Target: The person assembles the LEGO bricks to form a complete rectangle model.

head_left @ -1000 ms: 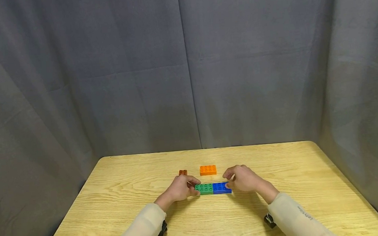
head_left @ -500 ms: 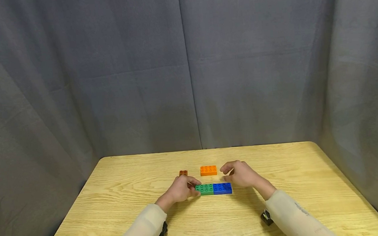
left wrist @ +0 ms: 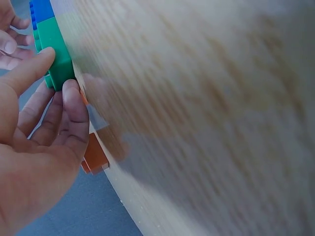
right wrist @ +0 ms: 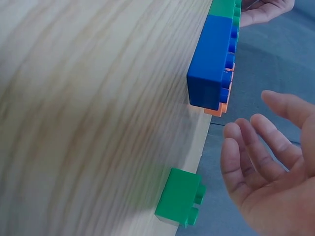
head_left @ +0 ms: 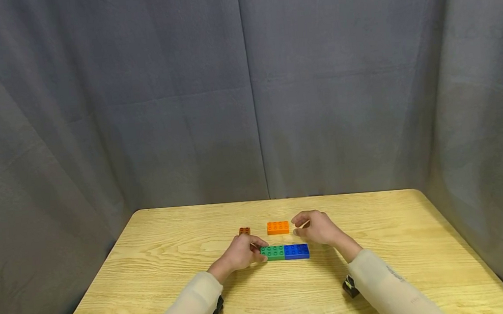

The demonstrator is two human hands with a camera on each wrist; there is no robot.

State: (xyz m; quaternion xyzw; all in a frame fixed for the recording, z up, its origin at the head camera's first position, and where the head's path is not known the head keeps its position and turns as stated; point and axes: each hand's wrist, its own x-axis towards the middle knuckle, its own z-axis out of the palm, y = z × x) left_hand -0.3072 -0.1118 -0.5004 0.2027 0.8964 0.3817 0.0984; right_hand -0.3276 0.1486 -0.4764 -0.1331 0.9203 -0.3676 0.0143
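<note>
A long green building brick (head_left: 274,253) and a blue brick (head_left: 296,252) lie end to end on the table, studs up. My left hand (head_left: 240,253) pinches the left end of the green brick, the thumb on its near side. Held apart from any brick, my right hand (head_left: 320,227) has its fingers loosely bent, just right of an orange brick (head_left: 278,228). A small green brick (right wrist: 178,197) shows beneath that hand in the right wrist view; in the head view it is hidden.
A small brown-orange brick (head_left: 244,230) sits behind the left hand, partly covered by it. The wooden table (head_left: 177,281) ends at a grey curtain (head_left: 187,132) at the back, with more curtain on both sides.
My right hand has left the blue brick and moved away from me, up beside the orange brick. The left hand stays at the green brick.
</note>
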